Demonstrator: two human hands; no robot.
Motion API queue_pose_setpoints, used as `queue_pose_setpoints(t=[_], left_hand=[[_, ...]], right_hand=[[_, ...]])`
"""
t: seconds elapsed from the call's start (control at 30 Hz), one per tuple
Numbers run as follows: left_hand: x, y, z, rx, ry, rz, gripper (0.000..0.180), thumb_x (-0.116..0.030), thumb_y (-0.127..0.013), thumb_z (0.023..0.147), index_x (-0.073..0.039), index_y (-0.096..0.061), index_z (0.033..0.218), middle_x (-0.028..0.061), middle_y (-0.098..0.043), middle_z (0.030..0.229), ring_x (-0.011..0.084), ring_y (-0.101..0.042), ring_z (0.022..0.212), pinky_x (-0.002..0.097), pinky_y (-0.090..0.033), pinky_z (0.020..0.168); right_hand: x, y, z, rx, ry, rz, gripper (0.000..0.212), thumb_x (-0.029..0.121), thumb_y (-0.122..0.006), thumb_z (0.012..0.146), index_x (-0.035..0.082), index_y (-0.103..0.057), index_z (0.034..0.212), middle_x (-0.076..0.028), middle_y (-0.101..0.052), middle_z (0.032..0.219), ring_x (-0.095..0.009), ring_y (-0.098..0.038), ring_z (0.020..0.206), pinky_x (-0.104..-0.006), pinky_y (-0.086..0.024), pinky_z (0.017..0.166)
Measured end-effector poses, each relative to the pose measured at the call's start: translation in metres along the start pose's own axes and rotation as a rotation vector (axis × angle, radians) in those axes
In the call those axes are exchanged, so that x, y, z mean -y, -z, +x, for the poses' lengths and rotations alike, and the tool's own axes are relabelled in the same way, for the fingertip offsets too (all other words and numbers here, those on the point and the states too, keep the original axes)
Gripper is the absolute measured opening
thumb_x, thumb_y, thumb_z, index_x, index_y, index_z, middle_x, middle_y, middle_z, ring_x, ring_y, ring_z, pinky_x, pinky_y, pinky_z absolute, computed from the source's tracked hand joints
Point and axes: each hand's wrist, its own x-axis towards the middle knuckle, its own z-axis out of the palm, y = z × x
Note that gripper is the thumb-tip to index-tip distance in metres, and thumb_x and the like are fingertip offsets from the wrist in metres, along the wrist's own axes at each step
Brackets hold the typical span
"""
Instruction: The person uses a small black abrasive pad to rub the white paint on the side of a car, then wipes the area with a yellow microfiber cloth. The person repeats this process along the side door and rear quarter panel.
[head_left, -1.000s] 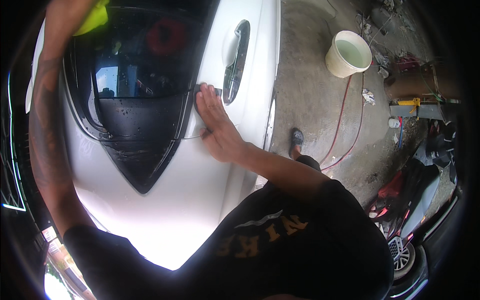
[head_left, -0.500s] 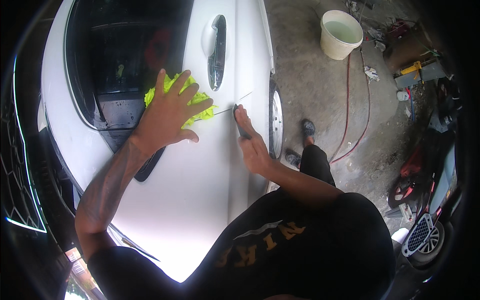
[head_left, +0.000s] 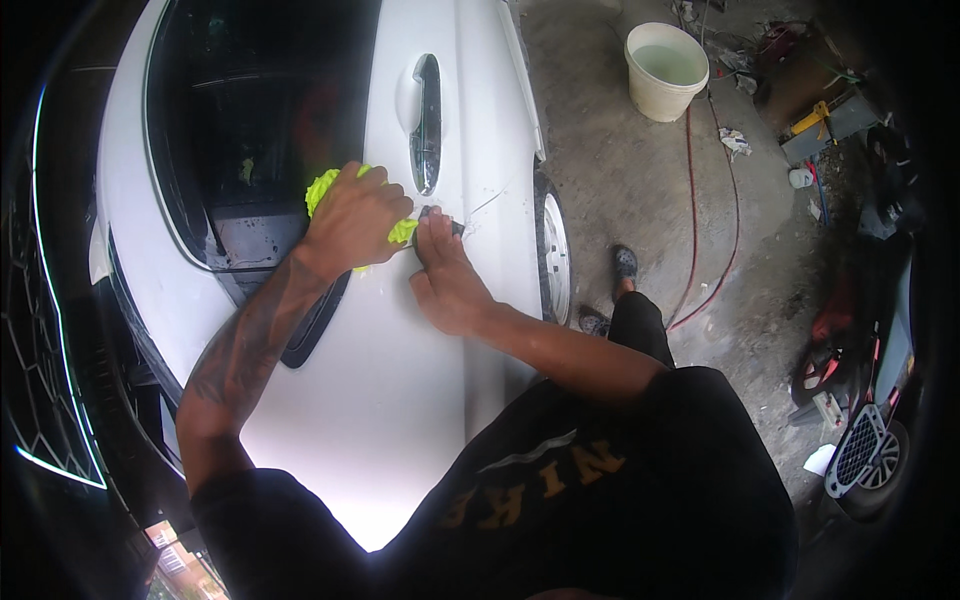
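Observation:
My left hand (head_left: 355, 222) is closed around a bunched lime-yellow cloth (head_left: 322, 190), whose folds stick out on both sides of the fingers. It rests on the white car door (head_left: 370, 400), beside the dark window. Just to its right, my right hand (head_left: 447, 285) presses a dark, flat pad (head_left: 457, 229) against the door with its fingers extended. The pad lies mostly beneath the fingers, so its exact kind is hidden. Above both hands is the chrome door handle (head_left: 427, 125). Small droplets and a thin seam show on the panel right of the pad.
A white bucket of cloudy liquid (head_left: 667, 98) stands on the concrete floor at the upper right. Red hoses (head_left: 692, 210) run past my feet (head_left: 624, 262). Tools and car parts, including a dark grille (head_left: 857, 450), lie along the right side. Another dark vehicle (head_left: 50, 300) is at left.
My right hand has slid left and slightly up with the pad, closer to the cloth. My left hand has gone from spread over the cloth to gathered around it.

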Motion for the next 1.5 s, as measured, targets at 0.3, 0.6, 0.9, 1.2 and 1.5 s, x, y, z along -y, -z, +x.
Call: queue_pose_setpoints(t=[0.3, 0.6, 0.9, 1.2, 1.5], left_hand=[[0.026, 0.058, 0.003, -0.29, 0.231, -0.014, 0.028, -0.027, -0.085, 0.07, -0.012, -0.076, 0.091, 0.0022, -0.073, 0.096, 0.0248, -0.064, 0.104, 0.0454, -0.044, 0.099], [0.069, 0.115, -0.038, -0.323, 0.227, 0.137, 0.031, -0.019, -0.086, 0.062, -0.008, -0.072, 0.087, 0.007, -0.071, 0.096, 0.0297, -0.064, 0.107, 0.0468, -0.045, 0.099], [0.101, 0.124, -0.061, -0.443, 0.158, 0.007, 0.028, -0.018, -0.082, 0.063, -0.008, -0.071, 0.086, 0.0091, -0.071, 0.093, 0.0296, -0.065, 0.099, 0.0427, -0.048, 0.091], [0.114, 0.133, -0.08, -0.407, 0.121, 0.001, 0.03, -0.023, -0.082, 0.065, -0.008, -0.071, 0.088, 0.0088, -0.069, 0.093, 0.0289, -0.064, 0.092, 0.0411, -0.048, 0.084], [0.089, 0.126, -0.076, -0.418, 0.139, 0.047, 0.029, -0.019, -0.081, 0.059, -0.006, -0.07, 0.082, 0.0099, -0.069, 0.091, 0.0291, -0.066, 0.098, 0.0441, -0.05, 0.091]], right_hand=[[0.0, 0.014, 0.012, 0.075, -0.016, -0.033, 0.073, 0.021, -0.039, 0.1, -0.014, -0.011, 0.157, -0.04, -0.006, 0.164, -0.054, -0.007, 0.155, -0.0571, -0.015, 0.126], [0.0, 0.022, 0.048, 0.027, -0.215, -0.013, 0.078, 0.031, -0.036, 0.103, -0.017, -0.006, 0.157, -0.041, 0.0, 0.164, -0.053, -0.004, 0.155, -0.0551, -0.011, 0.127], [-0.006, 0.02, 0.045, 0.094, -0.211, -0.134, 0.08, 0.032, -0.035, 0.103, -0.019, -0.002, 0.156, -0.041, 0.0, 0.164, -0.054, -0.007, 0.155, -0.0556, -0.014, 0.127], [0.016, 0.016, 0.03, 0.149, -0.161, -0.227, 0.075, 0.025, -0.037, 0.103, -0.025, -0.009, 0.151, -0.052, -0.006, 0.156, -0.062, -0.011, 0.15, -0.0554, -0.018, 0.126], [0.009, 0.014, 0.029, 0.149, -0.204, -0.18, 0.077, 0.027, -0.036, 0.104, -0.018, 0.0, 0.156, -0.045, 0.0, 0.161, -0.053, -0.002, 0.155, -0.0472, -0.009, 0.129]])
